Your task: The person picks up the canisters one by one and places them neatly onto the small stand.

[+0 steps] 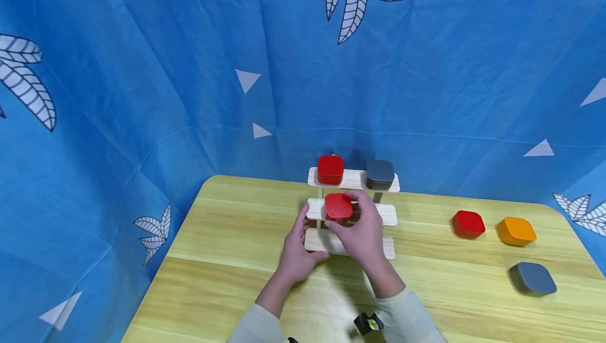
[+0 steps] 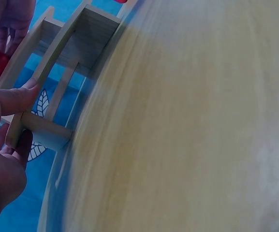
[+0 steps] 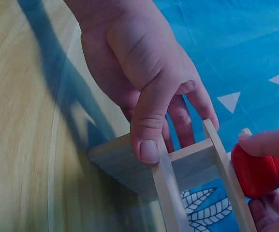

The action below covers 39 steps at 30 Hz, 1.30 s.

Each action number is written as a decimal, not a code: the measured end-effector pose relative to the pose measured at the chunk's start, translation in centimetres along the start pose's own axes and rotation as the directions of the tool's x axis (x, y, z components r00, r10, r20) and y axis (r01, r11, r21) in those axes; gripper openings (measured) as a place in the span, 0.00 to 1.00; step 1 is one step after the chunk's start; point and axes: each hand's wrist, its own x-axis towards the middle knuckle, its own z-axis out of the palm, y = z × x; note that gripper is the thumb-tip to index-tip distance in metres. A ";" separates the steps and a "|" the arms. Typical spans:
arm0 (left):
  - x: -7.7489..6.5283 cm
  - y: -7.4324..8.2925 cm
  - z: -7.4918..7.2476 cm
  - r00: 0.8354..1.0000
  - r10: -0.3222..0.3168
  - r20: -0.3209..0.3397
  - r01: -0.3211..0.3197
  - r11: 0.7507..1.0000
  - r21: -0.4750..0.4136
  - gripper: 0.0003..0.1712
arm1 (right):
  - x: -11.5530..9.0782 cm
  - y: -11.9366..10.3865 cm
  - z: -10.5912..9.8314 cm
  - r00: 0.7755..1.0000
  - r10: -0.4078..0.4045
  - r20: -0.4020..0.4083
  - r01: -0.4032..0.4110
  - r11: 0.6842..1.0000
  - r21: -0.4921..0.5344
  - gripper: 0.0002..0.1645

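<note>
A three-step wooden display rack stands at the table's back edge. My left hand grips its left side, thumb on the lowest step and fingers farther up; in the right wrist view the thumb presses the step's front edge. On the middle step, toward its left end, is a small red box with rounded corners. My right hand pinches this box between thumb and fingers. The top step carries another red box at left and a dark grey box at right.
To the right on the wooden table lie a red box, an orange box and a dark grey box. A blue cloth with white leaf prints hangs behind. A small black device is by my right sleeve.
</note>
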 end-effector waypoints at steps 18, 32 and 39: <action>0.3 -0.4 -0.2 1.000 -0.002 0.003 0.002 1.000 0.028 0.72 | 0.3 0.2 0.9 1.000 0.001 -0.001 -0.001 1.000 -0.024 0.39; 0.2 -0.4 -0.2 1.000 -0.019 0.001 0.019 0.999 0.029 0.72 | 0.2 0.2 1.7 0.999 -0.034 -0.033 0.033 0.999 -0.033 0.42; 0.1 -0.5 -0.2 1.000 -0.028 0.006 0.028 0.999 0.027 0.72 | 0.3 0.3 2.0 0.998 -0.045 -0.036 0.043 0.998 -0.043 0.41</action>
